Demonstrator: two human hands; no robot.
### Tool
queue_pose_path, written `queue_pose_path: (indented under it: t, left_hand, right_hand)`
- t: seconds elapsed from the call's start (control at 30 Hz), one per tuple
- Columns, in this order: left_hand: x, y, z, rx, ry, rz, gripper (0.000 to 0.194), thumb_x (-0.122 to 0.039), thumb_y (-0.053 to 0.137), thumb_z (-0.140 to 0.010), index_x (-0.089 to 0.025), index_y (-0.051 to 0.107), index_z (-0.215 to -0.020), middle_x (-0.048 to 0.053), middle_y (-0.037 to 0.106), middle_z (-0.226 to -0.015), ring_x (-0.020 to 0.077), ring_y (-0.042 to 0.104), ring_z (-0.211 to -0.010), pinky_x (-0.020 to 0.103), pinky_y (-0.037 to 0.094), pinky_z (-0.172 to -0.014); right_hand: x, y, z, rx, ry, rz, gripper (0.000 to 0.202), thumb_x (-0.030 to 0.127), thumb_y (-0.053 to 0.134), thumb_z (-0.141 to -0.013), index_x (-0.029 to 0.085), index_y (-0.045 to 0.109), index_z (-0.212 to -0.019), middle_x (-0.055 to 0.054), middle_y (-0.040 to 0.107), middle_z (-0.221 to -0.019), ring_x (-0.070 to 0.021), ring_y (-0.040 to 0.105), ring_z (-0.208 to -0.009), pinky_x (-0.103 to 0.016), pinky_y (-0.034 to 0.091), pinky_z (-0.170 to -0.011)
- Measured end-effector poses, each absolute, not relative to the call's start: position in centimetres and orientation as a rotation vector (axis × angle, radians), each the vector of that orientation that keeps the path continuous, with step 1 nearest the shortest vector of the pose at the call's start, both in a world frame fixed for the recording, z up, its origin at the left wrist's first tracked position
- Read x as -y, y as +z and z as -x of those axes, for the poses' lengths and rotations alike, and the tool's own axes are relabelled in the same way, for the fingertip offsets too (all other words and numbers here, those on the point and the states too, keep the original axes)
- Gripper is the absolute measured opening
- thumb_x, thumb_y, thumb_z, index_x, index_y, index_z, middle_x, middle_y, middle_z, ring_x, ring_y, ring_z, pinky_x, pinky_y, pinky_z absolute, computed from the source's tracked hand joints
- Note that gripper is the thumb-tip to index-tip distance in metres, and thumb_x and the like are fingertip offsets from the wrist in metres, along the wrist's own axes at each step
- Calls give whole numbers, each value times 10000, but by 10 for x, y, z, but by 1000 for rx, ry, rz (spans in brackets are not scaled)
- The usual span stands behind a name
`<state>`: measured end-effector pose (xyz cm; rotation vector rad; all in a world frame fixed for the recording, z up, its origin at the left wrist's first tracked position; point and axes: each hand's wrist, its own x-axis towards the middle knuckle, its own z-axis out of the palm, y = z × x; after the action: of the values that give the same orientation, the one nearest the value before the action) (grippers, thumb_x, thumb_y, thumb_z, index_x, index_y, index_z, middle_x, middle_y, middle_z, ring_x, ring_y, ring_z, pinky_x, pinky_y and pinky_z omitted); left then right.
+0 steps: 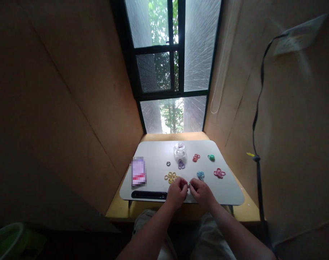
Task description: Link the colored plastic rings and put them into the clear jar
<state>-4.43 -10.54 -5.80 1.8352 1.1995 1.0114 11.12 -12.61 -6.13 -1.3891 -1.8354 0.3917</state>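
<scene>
1. Left hand and right hand are working close together over the near edge of the white tabletop, nearer the person than the clear round jar.
2. Right fingertips are pinching a tiny pale item; too small to identify. Left fingers are curling beside it; cannot tell whether they are gripping it.
3. Yellow rings are lying near the left hand, nearer than the jar and left of it.
4. Light-blue rings are resting just beyond the right hand, nearer than the jar and to its right.
5. Purple rings are sitting just in front of the jar; a small dark ring is lying to its left.
6. Red rings, a green bundle and pink rings are lying right of the jar.
</scene>
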Motion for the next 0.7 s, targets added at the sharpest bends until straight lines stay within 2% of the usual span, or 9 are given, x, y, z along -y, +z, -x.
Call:
queue_pose_path:
  t: [0.7]
  left_hand:
    - [106,-59,44,-1210,1015,-1847,96,-268,542,-824,-179,580,-824,-11,592,-709,121,524,-650,247,380,-626]
  right_hand:
    - [125,-64,-112,1824,374,1376,147,223,475,-821,206,499,-677,21,515,-616,-129,457,-591,-246,342,-579]
